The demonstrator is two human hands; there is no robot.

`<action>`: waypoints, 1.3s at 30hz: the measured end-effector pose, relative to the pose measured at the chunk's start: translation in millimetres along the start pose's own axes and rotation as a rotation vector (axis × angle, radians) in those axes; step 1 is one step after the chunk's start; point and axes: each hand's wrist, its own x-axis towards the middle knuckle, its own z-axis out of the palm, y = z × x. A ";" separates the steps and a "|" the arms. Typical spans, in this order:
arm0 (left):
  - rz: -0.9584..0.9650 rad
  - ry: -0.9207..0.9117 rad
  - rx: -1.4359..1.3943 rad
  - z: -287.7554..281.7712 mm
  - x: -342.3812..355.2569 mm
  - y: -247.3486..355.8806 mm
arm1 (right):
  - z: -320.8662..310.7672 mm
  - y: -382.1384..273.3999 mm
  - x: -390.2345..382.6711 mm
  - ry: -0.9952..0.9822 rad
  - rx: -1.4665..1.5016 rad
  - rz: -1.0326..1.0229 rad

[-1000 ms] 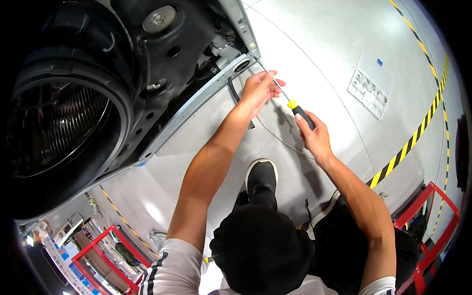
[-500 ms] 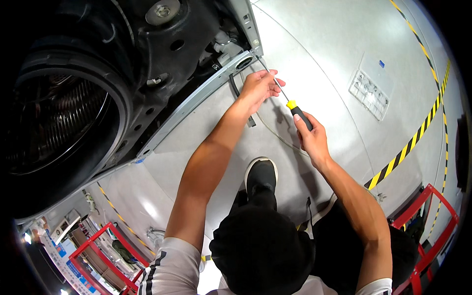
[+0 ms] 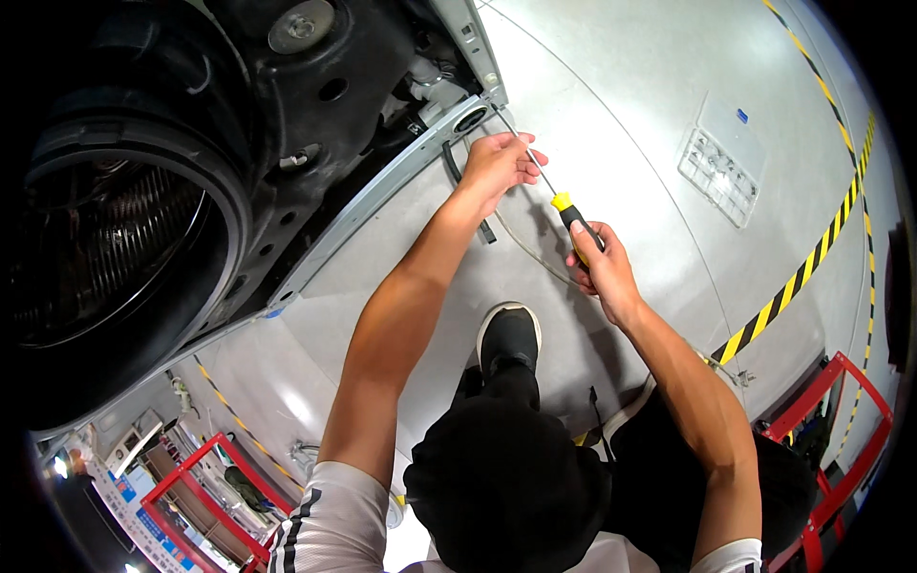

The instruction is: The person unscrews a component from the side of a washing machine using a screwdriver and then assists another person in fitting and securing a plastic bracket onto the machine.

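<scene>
Right hand [image 3: 604, 267] grips screwdriver [image 3: 562, 201], left hand [image 3: 497, 172] pinches shaft [image 3: 546, 179]; seemingly screwdriving at metal frame [image 3: 490, 84]; next calls for steady alignment.

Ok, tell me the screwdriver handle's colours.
The handle is black and yellow, with yellow nearest the shaft; best seen in the head view.

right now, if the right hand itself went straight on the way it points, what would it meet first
Likely the bare left hand, ahead along the thin shaft of the right hand's black-and-yellow screwdriver; depth is unclear.
</scene>
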 end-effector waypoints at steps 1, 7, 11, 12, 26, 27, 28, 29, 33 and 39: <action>-0.007 0.010 0.013 0.7 0.4 -0.3 | -1.0 2.4 0.0 0.003 -0.035 -0.023; 0.008 0.057 0.041 2.3 4.2 -5.3 | -11.2 28.9 8.7 0.137 -0.296 -0.288; 0.024 0.088 0.038 3.0 5.7 -6.9 | -9.1 21.7 3.7 0.090 -0.191 -0.231; 0.023 0.092 0.032 3.5 5.6 -6.9 | -9.8 20.9 3.4 0.086 -0.185 -0.229; 0.032 0.167 0.021 2.1 4.5 0.9 | -12.7 3.2 -3.3 -0.192 0.345 0.165; 0.034 0.172 0.020 3.2 5.7 2.3 | -9.2 1.3 -4.7 -0.142 0.343 0.174; 0.038 0.176 0.018 4.7 6.5 3.2 | -4.6 -2.2 -7.4 -0.054 0.214 0.079; 0.033 0.193 0.015 5.4 6.0 3.4 | -3.7 0.4 -6.0 0.035 -0.101 -0.193; 0.037 0.220 -0.004 10.7 6.6 4.6 | -8.8 15.6 8.4 0.172 -0.616 -0.619; 0.072 0.252 0.027 8.3 13.5 4.5 | -24.4 -3.0 15.1 -0.315 0.621 0.263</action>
